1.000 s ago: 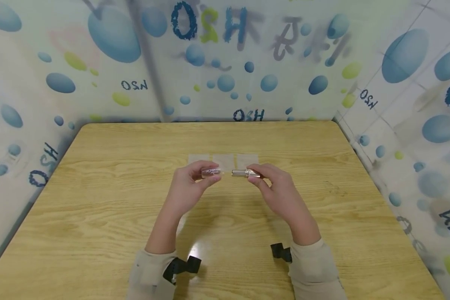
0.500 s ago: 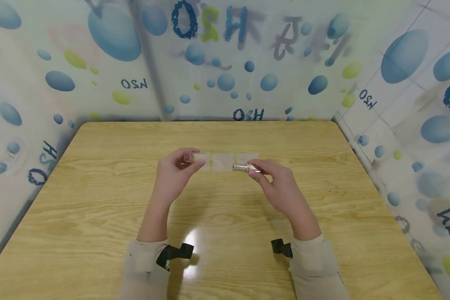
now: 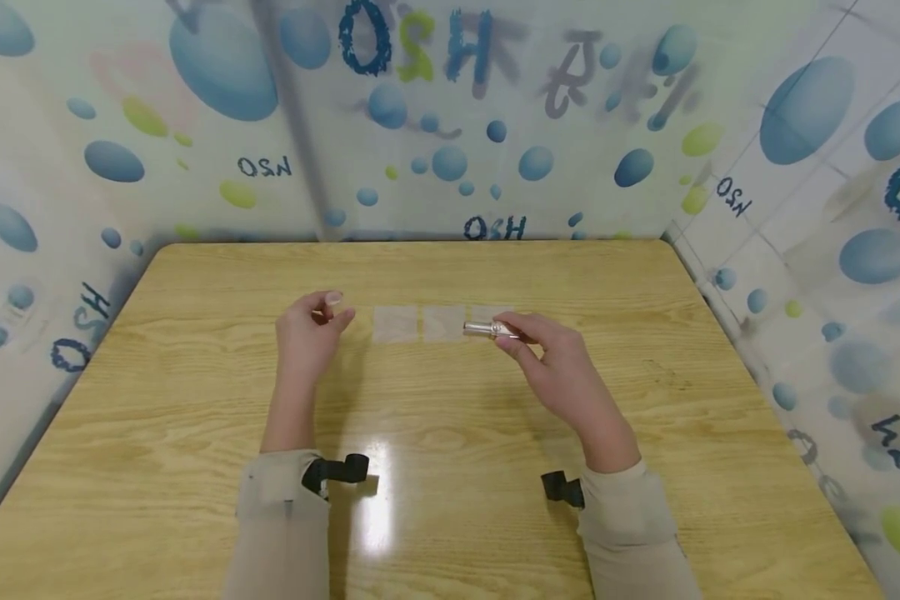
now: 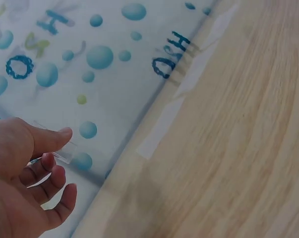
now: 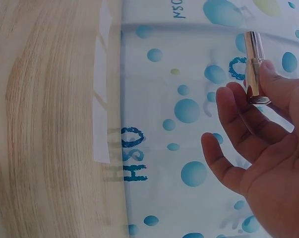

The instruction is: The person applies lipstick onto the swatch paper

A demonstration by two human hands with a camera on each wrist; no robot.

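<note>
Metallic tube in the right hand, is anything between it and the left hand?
Nothing visible: the gap between the left hand and the metallic tube looks open, with pale squares lying flat on the table below.

My right hand [image 5: 273,158] is pinching a shiny metallic tube [image 5: 254,47]; pale strips [image 5: 101,134] are lying along the table [image 5: 45,124].
</note>
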